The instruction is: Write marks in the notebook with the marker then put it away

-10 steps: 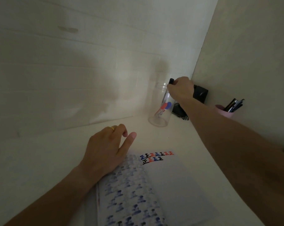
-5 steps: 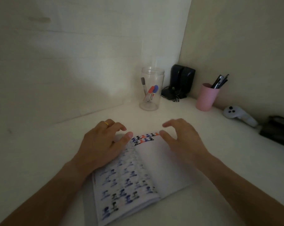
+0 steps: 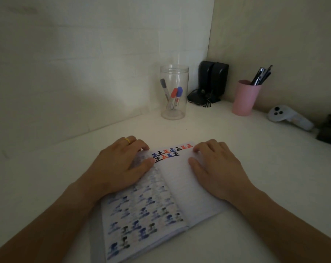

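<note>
The notebook [image 3: 160,192] lies open and flat on the white table [image 3: 47,186], and both hands rest on it; the left hand [image 3: 119,168] lies flat on the left page, which is full of blurry marks, and the right hand [image 3: 217,171] lies flat on the right page, which is mostly bare; each grip is loose and flat, holding nothing; two short rows of blue, red and black marks [image 3: 170,153] sit at the top of the notebook, between the fingertips; the black marker [image 3: 165,89] stands in the clear jar [image 3: 174,92], past the top of the notebook, beside a red marker [image 3: 173,95] and a blue marker [image 3: 178,93], so it looks put away already; I think the marker is light, hard and smooth, so it could slip, and it is best pinched around the middle of its body; the notebook looks thin, soft and bendy, so pressing the pages flat keeps it open.
</note>
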`<state>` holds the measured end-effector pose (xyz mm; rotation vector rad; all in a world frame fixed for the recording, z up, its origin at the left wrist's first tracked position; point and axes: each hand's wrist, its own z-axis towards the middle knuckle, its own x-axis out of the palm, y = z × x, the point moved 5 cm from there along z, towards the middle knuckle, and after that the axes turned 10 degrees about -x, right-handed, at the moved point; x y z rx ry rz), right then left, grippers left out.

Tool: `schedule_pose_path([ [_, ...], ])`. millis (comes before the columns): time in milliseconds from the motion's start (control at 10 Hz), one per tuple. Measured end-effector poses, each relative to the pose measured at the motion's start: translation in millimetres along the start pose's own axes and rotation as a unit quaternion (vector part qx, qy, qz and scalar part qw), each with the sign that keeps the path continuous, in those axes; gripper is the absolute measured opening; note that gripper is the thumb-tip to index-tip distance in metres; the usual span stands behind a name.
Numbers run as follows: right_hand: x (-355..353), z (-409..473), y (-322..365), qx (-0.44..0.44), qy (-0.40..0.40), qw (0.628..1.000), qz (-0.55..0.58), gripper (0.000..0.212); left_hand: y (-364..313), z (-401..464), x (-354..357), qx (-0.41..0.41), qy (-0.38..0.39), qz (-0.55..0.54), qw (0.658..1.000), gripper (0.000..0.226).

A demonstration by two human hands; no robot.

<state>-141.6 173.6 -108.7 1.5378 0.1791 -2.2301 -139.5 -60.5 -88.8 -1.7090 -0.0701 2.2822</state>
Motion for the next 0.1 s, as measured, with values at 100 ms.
schedule_pose_path([
  [100, -3.6, 2.6, -1.1, 0.015, 0.005, 1.000, 0.011, 0.041, 0.1, -1.0, -1.9, -0.006, 0.004, -0.009, 1.000, 0.062],
])
